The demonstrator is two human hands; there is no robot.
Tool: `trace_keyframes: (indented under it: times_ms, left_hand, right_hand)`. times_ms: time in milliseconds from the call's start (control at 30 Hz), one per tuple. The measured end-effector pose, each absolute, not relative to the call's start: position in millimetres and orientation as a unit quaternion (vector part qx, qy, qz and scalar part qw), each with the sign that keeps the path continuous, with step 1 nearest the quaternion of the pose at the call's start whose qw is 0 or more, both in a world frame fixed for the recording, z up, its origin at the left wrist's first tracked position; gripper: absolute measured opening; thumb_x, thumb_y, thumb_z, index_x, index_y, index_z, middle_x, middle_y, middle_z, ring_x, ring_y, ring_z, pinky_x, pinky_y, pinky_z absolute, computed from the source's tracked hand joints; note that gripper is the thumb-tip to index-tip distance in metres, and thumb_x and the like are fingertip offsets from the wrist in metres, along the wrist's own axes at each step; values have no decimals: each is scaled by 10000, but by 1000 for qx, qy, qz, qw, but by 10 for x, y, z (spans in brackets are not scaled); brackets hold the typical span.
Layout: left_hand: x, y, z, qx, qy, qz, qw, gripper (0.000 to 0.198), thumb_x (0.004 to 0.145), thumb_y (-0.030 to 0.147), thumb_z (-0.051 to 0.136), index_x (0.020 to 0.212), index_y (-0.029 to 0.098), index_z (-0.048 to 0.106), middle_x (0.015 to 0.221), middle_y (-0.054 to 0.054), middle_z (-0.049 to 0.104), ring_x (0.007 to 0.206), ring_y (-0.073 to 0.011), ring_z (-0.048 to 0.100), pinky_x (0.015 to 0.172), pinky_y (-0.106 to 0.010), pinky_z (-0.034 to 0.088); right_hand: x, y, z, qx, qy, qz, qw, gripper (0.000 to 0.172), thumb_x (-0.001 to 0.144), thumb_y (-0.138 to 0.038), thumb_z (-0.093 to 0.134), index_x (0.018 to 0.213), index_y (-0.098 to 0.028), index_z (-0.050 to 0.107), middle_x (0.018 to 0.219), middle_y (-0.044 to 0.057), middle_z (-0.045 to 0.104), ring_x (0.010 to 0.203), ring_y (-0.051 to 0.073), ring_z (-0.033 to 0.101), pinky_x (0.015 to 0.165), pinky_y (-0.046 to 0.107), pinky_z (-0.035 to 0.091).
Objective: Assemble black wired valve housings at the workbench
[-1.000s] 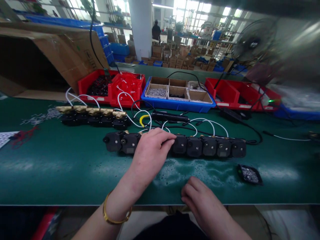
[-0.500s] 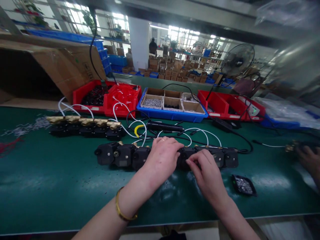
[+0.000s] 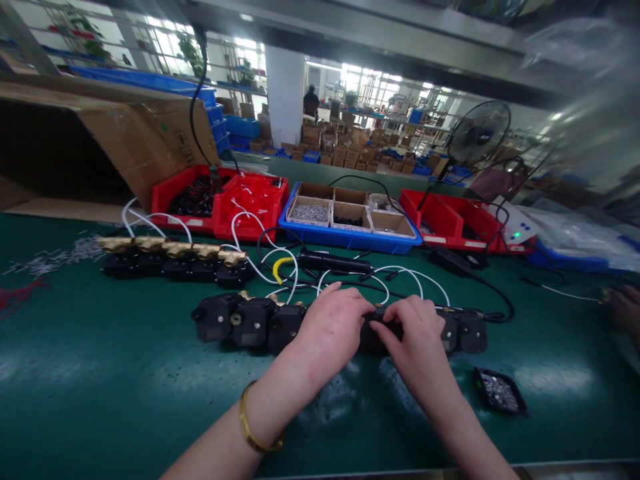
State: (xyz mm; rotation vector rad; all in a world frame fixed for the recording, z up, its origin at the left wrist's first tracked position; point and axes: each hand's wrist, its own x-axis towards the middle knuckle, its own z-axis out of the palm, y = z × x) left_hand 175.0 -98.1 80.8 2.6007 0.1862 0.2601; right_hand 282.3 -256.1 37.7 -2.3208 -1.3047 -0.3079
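A row of black boxy valve actuators (image 3: 251, 325) with brass fittings behind lies across the bench. My left hand (image 3: 330, 327), with a gold bangle at the wrist, reaches over the middle of the row. Its fingers are bent down and closed, and their tips are partly hidden. Beside it my right hand (image 3: 417, 330) is closed in a pinch at the front of another actuator. Whatever either set of fingertips holds is too small or hidden to make out. A small black tray (image 3: 500, 392) of shiny metal pieces, perhaps screws, sits right of my right forearm.
A second row of brass-topped units (image 3: 175, 257) with white cables lies at left. Behind are red bins (image 3: 250, 227), a blue divided tray (image 3: 350, 237) and a black rod-shaped tool (image 3: 335, 261). A cardboard box (image 3: 140, 133) stands far left. Another person's hand (image 3: 625, 310) is at the right edge.
My right hand has moved in closer to the left one, its fingertips now at the actuator's upper front. The view has tilted slightly. The other person's hand has shifted toward the right edge.
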Motion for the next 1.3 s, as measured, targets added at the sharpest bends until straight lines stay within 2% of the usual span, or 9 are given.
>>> trace_keyframes:
  times_ms: [133,367,500,633,733,1000,1067,1167,1300]
  left_hand:
    - [1750,-971,831,962,65,78,252,316,936,83,567,1088,252,786,1114,-36,764,1079,-224,686,1198,-472,349]
    - [1763,-960,826,964,65,67,248,325,939,85,554,1071,267,789,1115,-29,758,1087,-221,678,1222,-482,308]
    - [1750,-979,855,962,70,60,257,329,934,75,561,1094,261,781,1142,-29,754,1122,-221,674,1236,-479,288]
    - [1717,-978,853,960,73,66,263,337,930,76,568,1135,252,770,1148,-26,756,1137,-222,676,1255,-491,262]
    - [1699,-964,829,959,77,76,261,337,921,79,580,1154,244,759,1159,-27,756,1144,-232,676,1259,-520,260]
    - [1666,-988,819,957,79,99,260,326,909,73,613,1158,243,736,1211,-28,748,1191,-242,661,1235,-601,293]
    - [1591,-1010,824,951,80,141,263,339,920,72,615,1192,244,721,1256,-26,732,1216,-232,645,1225,-563,338]
    - [1410,-1053,834,926,103,219,290,321,946,85,600,1199,244,718,1263,-15,721,1186,-188,651,1145,-418,467]
    - [1132,-1114,806,897,155,275,309,257,981,181,586,1173,283,723,1193,11,732,1088,-166,684,1018,-339,551]
  right_hand:
    - [2859,-2506,481,-874,-421,-48,239,181,855,-277,791,958,-267,644,1018,32,578,986,286,507,776,364,315]
    - [2857,-2419,607,-875,-420,1,242,185,825,-211,842,868,-271,673,944,6,607,963,274,507,783,370,306]
    - [2845,-2475,556,-858,-442,-16,260,168,841,-214,823,921,-280,691,910,5,613,933,267,510,778,375,307]
    - [2818,-2553,526,-831,-446,-38,331,58,947,-265,698,898,-256,669,910,8,628,922,251,519,805,388,345]
    - [2801,-2593,540,-812,-442,-70,375,124,999,-274,596,889,-240,644,906,18,626,904,242,515,795,377,374]
    - [2654,-2917,527,-803,-454,-57,382,109,1019,-258,577,923,-246,629,955,14,627,948,221,548,830,352,419]
    - [2510,-3088,422,-798,-470,21,376,113,1035,-258,561,953,-262,639,973,6,634,957,203,571,837,330,443]
    - [2296,-3403,224,-787,-485,109,365,140,1045,-250,535,996,-285,662,963,2,644,939,186,602,804,293,476]
    - [2400,-3919,98,-859,-381,-6,341,145,1031,-343,550,1064,-274,673,962,21,655,854,189,627,737,289,494]
